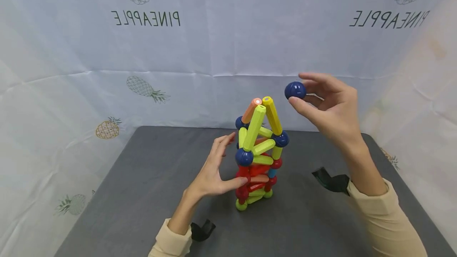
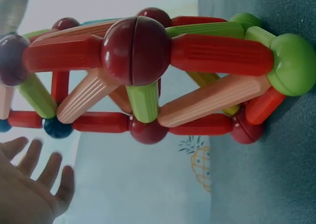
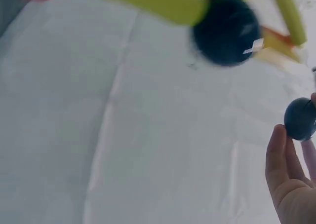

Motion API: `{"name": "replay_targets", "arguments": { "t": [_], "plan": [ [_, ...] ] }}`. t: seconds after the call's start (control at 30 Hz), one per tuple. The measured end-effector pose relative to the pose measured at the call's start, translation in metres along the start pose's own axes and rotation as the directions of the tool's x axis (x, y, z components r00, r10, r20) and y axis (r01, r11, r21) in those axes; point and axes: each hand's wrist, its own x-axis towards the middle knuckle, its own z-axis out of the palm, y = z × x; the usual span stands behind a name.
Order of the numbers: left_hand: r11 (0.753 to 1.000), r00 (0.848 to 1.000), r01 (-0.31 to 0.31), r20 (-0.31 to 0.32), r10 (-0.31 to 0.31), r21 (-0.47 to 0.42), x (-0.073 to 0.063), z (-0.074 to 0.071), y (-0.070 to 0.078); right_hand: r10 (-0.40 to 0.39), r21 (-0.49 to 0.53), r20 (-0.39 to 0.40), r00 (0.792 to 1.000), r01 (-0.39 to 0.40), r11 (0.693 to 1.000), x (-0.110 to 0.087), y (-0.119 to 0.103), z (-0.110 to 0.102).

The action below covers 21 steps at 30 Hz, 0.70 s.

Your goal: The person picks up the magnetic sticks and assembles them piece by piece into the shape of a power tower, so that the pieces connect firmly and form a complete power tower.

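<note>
A tall tower of ribbed sticks and balls [image 1: 262, 146] stands upright on the dark table. Three sticks lean together at its top: an orange one, a yellow stick [image 1: 272, 116] and a lime stick [image 1: 255, 128]. To the upper right of these tips, my right hand [image 1: 333, 108] pinches a dark blue ball [image 1: 295, 90] between thumb and fingers; the same ball [image 3: 299, 118] shows in the right wrist view. My left hand [image 1: 210, 173] is spread beside the tower's left side, thumb across its lower red part in the head view. In the left wrist view its fingers [image 2: 49, 172] are apart and loosely bent.
The grey-black table top [image 1: 143, 193] extends around the tower. Behind it hangs a white cloth [image 1: 214, 46] printed with pineapples. Black straps [image 1: 332, 179] hang at both wrists, below beige sleeves.
</note>
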Motion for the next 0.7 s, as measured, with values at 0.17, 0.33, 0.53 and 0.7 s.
{"name": "replay_targets", "arguments": {
  "t": [0.17,0.33,0.53,0.7],
  "plan": [
    [1.0,1.0,-0.007,0.031,0.007,-0.012,0.001,-0.002,-0.004,-0.092,-0.086,0.048,0.995,0.096,0.992,0.016,-0.026,0.022],
    [1.0,0.999,0.026,0.044,-0.025,-0.016,0.001,-0.003,-0.007,-0.079,-0.183,0.14,0.987,0.104,0.978,0.024,-0.032,0.035],
    [0.999,0.997,0.035,0.067,-0.033,-0.036,0.004,-0.004,-0.014,-0.032,-0.229,0.237,0.971,0.088,0.969,0.023,-0.029,0.041],
    [0.998,0.997,0.039,0.064,-0.036,-0.048,0.005,-0.006,-0.018,-0.026,-0.289,0.264,0.964,0.105,0.952,0.022,-0.029,0.043]
  ]
}}
